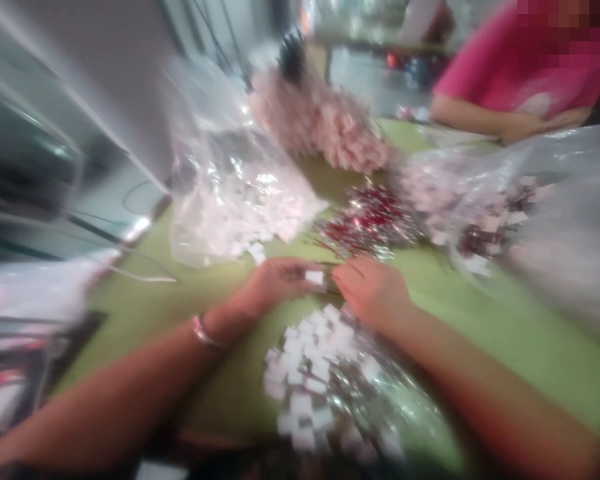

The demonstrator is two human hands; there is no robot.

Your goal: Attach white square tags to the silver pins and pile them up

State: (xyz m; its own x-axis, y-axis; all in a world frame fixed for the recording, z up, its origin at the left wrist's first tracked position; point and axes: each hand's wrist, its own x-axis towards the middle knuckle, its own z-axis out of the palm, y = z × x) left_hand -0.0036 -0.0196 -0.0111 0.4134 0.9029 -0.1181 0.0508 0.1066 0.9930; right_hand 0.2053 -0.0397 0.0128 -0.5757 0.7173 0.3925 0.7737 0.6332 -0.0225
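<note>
My left hand (284,277) is closed, pinching a small white tag (314,277) between thumb and fingers. Close to its right, my right hand (373,290) has its fingers curled together at the tag's far side; what they grip is blurred, perhaps a thin strand. Just below both hands lies a pile of white tags (305,360) with shiny silvery strands (355,393) among them. Beyond the hands sits a bundle of red and silver tinsel-like strands (365,217).
A clear plastic bag of pale pieces (240,200) stands at the left on the green table (145,287). Pink bunches (330,127) lie at the back. More plastic bags (530,207) fill the right side. A person in a pink shirt (520,73) sits across the table.
</note>
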